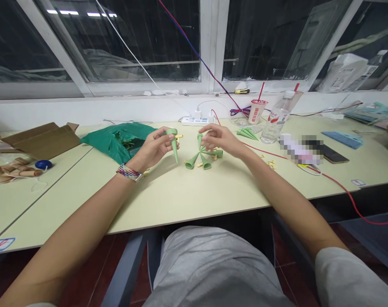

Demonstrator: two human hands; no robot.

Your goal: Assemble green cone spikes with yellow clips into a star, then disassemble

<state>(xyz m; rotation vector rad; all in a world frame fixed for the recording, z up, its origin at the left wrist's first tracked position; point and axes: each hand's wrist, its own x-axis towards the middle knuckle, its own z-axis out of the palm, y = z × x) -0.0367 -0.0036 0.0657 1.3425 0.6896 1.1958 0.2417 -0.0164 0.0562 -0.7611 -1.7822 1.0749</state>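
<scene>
Around the green cones: green bag, cup, bottle, red wire.

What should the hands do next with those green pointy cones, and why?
Probably the right hand should pick a loose yellow piece off the table and fit it to its green cone. The left hand holds another cone that already seems to carry one; the right one looks bare, and spares lie just below.

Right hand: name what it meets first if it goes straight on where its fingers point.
Likely the long green plastic cone in the left hand, beyond the small green cone the right hand pinches; depth unclear.
</scene>
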